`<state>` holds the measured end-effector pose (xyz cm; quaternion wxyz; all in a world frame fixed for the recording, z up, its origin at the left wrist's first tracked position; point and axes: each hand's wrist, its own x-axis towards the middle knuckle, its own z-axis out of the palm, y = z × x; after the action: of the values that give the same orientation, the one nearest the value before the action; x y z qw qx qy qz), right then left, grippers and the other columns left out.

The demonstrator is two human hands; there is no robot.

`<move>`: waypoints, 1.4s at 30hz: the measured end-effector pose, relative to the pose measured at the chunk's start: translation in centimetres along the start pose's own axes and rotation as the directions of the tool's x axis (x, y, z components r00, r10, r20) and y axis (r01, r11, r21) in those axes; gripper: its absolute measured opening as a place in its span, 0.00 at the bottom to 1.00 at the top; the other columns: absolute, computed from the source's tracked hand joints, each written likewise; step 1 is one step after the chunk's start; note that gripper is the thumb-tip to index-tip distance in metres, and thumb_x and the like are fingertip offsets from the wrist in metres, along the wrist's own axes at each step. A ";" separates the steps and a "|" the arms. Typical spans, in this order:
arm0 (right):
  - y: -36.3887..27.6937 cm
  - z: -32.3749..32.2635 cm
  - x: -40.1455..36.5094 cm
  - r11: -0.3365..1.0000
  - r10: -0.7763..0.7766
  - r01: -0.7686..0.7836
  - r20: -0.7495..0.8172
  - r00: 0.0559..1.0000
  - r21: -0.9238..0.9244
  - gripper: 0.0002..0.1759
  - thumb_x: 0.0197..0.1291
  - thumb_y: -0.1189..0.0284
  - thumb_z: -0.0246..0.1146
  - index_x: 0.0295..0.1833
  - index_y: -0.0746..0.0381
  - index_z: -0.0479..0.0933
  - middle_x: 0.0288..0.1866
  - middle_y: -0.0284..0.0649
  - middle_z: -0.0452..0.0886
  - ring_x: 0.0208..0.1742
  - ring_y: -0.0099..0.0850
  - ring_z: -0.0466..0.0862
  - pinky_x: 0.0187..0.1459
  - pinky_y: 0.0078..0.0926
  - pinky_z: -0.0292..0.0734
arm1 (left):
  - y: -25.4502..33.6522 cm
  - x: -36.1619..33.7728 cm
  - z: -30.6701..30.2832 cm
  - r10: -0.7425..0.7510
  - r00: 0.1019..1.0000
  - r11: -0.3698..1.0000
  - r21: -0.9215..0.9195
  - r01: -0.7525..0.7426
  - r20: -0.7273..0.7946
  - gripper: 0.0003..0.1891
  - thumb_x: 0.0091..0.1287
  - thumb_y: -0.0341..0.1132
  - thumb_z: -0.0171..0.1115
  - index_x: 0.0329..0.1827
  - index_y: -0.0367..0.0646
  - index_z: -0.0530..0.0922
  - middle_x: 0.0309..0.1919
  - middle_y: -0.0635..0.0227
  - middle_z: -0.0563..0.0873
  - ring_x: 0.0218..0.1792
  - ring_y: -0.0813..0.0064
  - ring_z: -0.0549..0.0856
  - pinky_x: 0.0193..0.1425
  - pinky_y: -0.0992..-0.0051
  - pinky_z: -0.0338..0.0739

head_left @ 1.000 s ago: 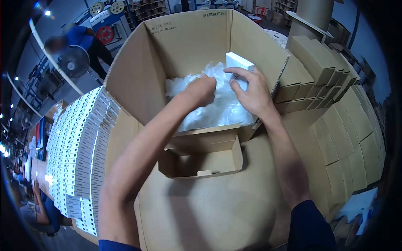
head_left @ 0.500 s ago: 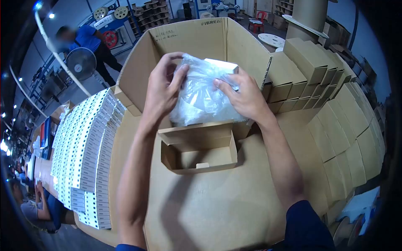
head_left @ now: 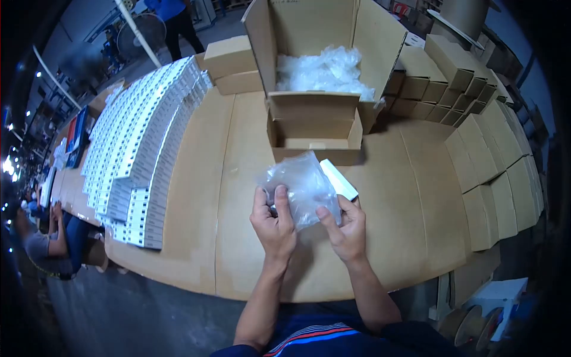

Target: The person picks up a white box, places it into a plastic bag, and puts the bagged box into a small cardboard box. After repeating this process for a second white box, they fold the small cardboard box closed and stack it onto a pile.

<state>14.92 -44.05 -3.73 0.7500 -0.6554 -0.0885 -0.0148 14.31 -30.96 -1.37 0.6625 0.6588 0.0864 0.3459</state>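
Note:
Between my hands is a clear plastic bag (head_left: 306, 184), held above the cardboard-covered table. My left hand (head_left: 275, 229) pinches its left side, thumb in front. My right hand (head_left: 346, 232) grips the lower right edge with the thumb over the film. A slim white box (head_left: 339, 180) sticks out behind the bag at my right fingertips; the fingers under it are partly hidden. Just beyond my hands stands a small open cardboard box (head_left: 315, 156), its lid flap raised and its inside showing bare cardboard.
Behind it, a large open carton (head_left: 380, 41) holds crumpled clear plastic bags (head_left: 324, 71). Stacked white boxes (head_left: 140, 154) line the left side, with brown boxes (head_left: 232, 62) behind them. More brown cartons (head_left: 493, 172) are piled at right. A seated person (head_left: 50, 238) is at far left.
My hands have come back from the large carton toward my body with the plastic bag and white box. The view has tilted down, showing the bags inside the carton.

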 end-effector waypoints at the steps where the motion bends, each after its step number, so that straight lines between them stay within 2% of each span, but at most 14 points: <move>1: 0.1 -0.2 -1.0 0.996 0.011 -0.013 0.023 1.000 0.086 0.16 0.69 0.70 0.73 0.53 0.72 0.85 0.60 0.44 0.78 0.61 0.33 0.80 0.64 0.32 0.75 | -0.8 -1.1 -1.7 -0.013 0.999 0.999 0.052 0.011 0.044 0.09 0.82 0.35 0.59 0.49 0.36 0.81 0.26 0.75 0.81 0.26 0.87 0.74 0.29 0.80 0.68; 6: 1.2 -1.2 -4.3 0.994 0.107 -0.108 0.093 0.990 0.003 0.12 0.70 0.75 0.71 0.52 0.73 0.85 0.53 0.38 0.78 0.54 0.24 0.77 0.57 0.24 0.75 | -2.4 -5.0 -6.3 -0.088 0.983 0.973 0.224 0.050 0.163 0.19 0.86 0.39 0.52 0.40 0.32 0.82 0.26 0.79 0.77 0.29 0.89 0.70 0.30 0.80 0.64; 7: 1.6 -1.2 -4.6 0.996 0.080 -0.084 0.108 0.991 0.037 0.13 0.78 0.69 0.64 0.46 0.69 0.86 0.49 0.35 0.79 0.49 0.25 0.79 0.55 0.25 0.74 | -2.7 -5.5 -6.7 -0.123 0.986 0.980 0.167 0.104 0.109 0.24 0.87 0.41 0.48 0.36 0.31 0.81 0.24 0.79 0.74 0.28 0.88 0.67 0.30 0.78 0.62; 11: 2.2 -1.1 -5.9 0.982 0.189 -0.189 0.060 0.980 -0.010 0.17 0.79 0.66 0.62 0.42 0.67 0.87 0.46 0.36 0.79 0.49 0.26 0.77 0.57 0.26 0.72 | -3.2 -6.7 -8.8 -0.187 0.971 0.965 0.211 0.153 0.150 0.23 0.87 0.43 0.48 0.42 0.31 0.81 0.29 0.75 0.78 0.31 0.86 0.71 0.34 0.77 0.66; 14: 1.2 -0.3 -6.4 0.973 0.028 -0.017 0.047 0.999 -0.228 0.17 0.79 0.66 0.63 0.42 0.68 0.88 0.49 0.39 0.79 0.54 0.28 0.77 0.59 0.28 0.72 | -2.3 -6.1 -7.4 0.076 0.994 0.959 0.279 -0.052 -0.077 0.21 0.84 0.45 0.54 0.51 0.31 0.79 0.41 0.67 0.81 0.41 0.79 0.78 0.44 0.75 0.73; 15: 1.0 -0.2 -6.5 0.983 0.047 -0.042 0.024 0.999 -0.179 0.18 0.78 0.63 0.64 0.44 0.68 0.89 0.57 0.44 0.78 0.57 0.32 0.77 0.62 0.30 0.73 | -1.8 -6.2 -8.2 0.138 0.986 0.915 0.394 -0.091 -0.093 0.20 0.77 0.40 0.65 0.63 0.35 0.77 0.49 0.60 0.81 0.50 0.67 0.81 0.56 0.69 0.76; 18: 0.8 0.0 -6.4 0.974 -0.023 0.029 0.029 0.999 -0.224 0.17 0.77 0.65 0.65 0.44 0.70 0.88 0.65 0.47 0.76 0.59 0.35 0.80 0.63 0.31 0.75 | -1.0 -5.7 -9.7 0.511 0.848 0.645 0.589 -0.486 0.139 0.22 0.67 0.32 0.74 0.63 0.39 0.80 0.47 0.58 0.82 0.49 0.60 0.83 0.57 0.63 0.78; 22: 1.0 0.3 -6.4 0.974 -0.045 0.052 0.034 0.998 -0.219 0.15 0.76 0.68 0.65 0.43 0.71 0.87 0.65 0.47 0.75 0.61 0.36 0.80 0.62 0.31 0.76 | 1.0 -5.1 -8.0 0.455 0.785 0.598 0.509 -0.619 0.421 0.17 0.57 0.28 0.81 0.48 0.42 0.86 0.48 0.61 0.85 0.51 0.60 0.84 0.56 0.61 0.78; 26: 1.1 0.1 -6.5 0.963 -0.033 0.044 0.044 0.998 -0.266 0.15 0.76 0.69 0.66 0.43 0.72 0.86 0.65 0.48 0.75 0.62 0.36 0.80 0.63 0.32 0.75 | -0.1 -4.8 -7.0 0.436 0.776 0.611 0.483 -0.627 0.455 0.15 0.57 0.25 0.79 0.46 0.42 0.85 0.43 0.64 0.87 0.48 0.61 0.86 0.56 0.63 0.77; 34: -0.4 -1.2 -5.8 0.836 -0.101 0.221 0.257 0.961 -0.501 0.11 0.68 0.73 0.71 0.42 0.72 0.86 0.69 0.55 0.76 0.63 0.45 0.83 0.62 0.35 0.78 | 0.0 -3.5 -7.1 0.153 0.854 0.833 0.400 -0.382 0.497 0.02 0.74 0.26 0.63 0.43 0.36 0.79 0.27 0.61 0.84 0.30 0.67 0.85 0.42 0.67 0.78; 35: -0.5 -1.6 -5.8 0.835 -0.082 0.229 0.298 0.951 -0.500 0.10 0.67 0.73 0.72 0.42 0.72 0.86 0.69 0.55 0.76 0.62 0.46 0.83 0.62 0.35 0.78 | -0.7 -3.5 -7.1 0.091 0.903 0.864 0.417 -0.281 0.420 0.04 0.78 0.28 0.61 0.45 0.36 0.79 0.25 0.64 0.84 0.22 0.76 0.81 0.30 0.72 0.75; 38: 0.0 -2.3 -5.9 0.858 -0.055 0.189 0.281 0.958 -0.477 0.09 0.67 0.75 0.72 0.42 0.72 0.86 0.68 0.55 0.76 0.62 0.45 0.83 0.61 0.35 0.79 | -0.2 -2.3 -6.8 -0.115 0.960 0.985 0.151 0.078 0.256 0.05 0.81 0.30 0.60 0.48 0.37 0.78 0.24 0.70 0.82 0.16 0.81 0.75 0.21 0.76 0.70; 39: -0.2 -2.3 -5.9 0.861 -0.058 0.183 0.265 0.962 -0.474 0.09 0.67 0.75 0.72 0.42 0.72 0.86 0.68 0.55 0.77 0.61 0.44 0.83 0.60 0.34 0.79 | -0.7 -2.1 -7.4 -0.208 0.949 0.978 0.022 0.209 0.235 0.09 0.82 0.34 0.59 0.56 0.39 0.75 0.30 0.70 0.83 0.27 0.80 0.81 0.33 0.76 0.77; 42: 0.7 -2.6 -6.0 0.885 -0.059 0.119 0.144 0.988 -0.450 0.09 0.68 0.75 0.71 0.42 0.73 0.86 0.68 0.55 0.78 0.60 0.43 0.83 0.60 0.34 0.79 | -3.4 -1.8 -7.4 0.001 0.999 0.969 -0.245 -0.014 -0.052 0.16 0.82 0.38 0.61 0.62 0.38 0.71 0.41 0.65 0.84 0.43 0.77 0.83 0.50 0.75 0.79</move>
<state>9.44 -47.05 -5.70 0.5662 -0.8081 -0.1598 -0.0279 9.92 -25.63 -6.08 0.7350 0.5631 0.0574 0.3733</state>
